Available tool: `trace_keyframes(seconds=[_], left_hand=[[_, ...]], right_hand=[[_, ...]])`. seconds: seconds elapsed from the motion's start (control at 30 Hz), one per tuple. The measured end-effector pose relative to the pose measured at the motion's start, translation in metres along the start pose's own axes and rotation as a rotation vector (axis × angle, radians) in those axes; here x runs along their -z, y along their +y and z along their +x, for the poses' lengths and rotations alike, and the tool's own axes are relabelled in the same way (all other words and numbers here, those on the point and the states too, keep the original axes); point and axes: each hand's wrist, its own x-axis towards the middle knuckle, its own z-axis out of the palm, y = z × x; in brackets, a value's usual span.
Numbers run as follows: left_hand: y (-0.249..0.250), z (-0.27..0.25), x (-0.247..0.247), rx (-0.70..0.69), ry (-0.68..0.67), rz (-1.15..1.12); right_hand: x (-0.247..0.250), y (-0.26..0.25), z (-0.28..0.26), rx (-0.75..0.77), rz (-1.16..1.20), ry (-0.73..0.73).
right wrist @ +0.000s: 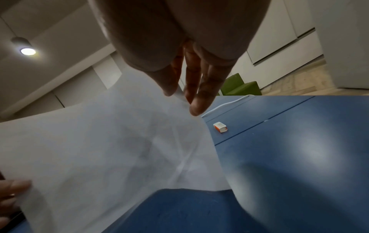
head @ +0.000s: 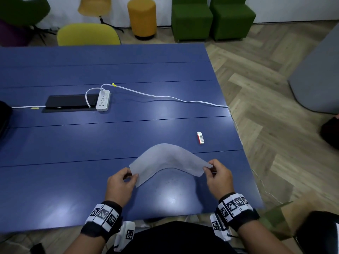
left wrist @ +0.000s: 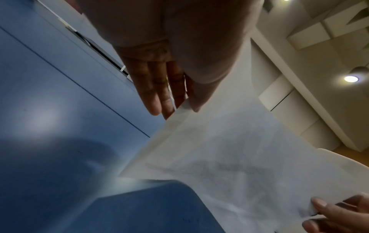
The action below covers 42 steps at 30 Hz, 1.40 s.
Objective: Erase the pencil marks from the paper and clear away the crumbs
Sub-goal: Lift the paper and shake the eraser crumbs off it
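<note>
A white sheet of paper [head: 167,159] is lifted off the blue table [head: 73,143] and bowed upward in an arch. My left hand [head: 131,176] pinches its left edge, and my right hand [head: 208,168] pinches its right edge. From below, the paper [left wrist: 229,165] shows faint grey smudges, also visible on the paper [right wrist: 111,149] in the right wrist view. Small dark crumbs [head: 172,181] speckle the table under the sheet. A white eraser [head: 200,137] in an orange sleeve lies on the table to the right, beyond the paper; the eraser [right wrist: 219,126] also shows in the right wrist view.
A white power strip [head: 103,100] with a cable [head: 174,97] running off the table's right edge sits mid-table beside a black cable hatch [head: 70,102]. Yellow and green chairs stand beyond the far edge. A dark object [head: 4,118] sits at the left edge.
</note>
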Motion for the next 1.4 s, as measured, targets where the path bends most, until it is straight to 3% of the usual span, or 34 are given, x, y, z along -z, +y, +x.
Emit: trace_keyframes(seconds=[0.63, 0.8, 0.93, 1.4], left_hand=[[0.005, 0.008, -0.001, 0.035, -0.056, 0.096], [0.009, 0.012, -0.001, 0.03, -0.034, 0.076], [0.006, 0.013, -0.002, 0.071, -0.078, 0.121], [0.017, 0.03, 0.003, 0.047, -0.005, 0.03]], right_hand=[[-0.005, 0.001, 0.012, 0.0, -0.05, -0.059], [-0.004, 0.0, 0.015, 0.061, -0.046, 0.0], [-0.007, 0.001, 0.018, 0.032, -0.073, -0.065], [-0.002, -0.013, 0.047, 0.027, -0.137, -0.007]])
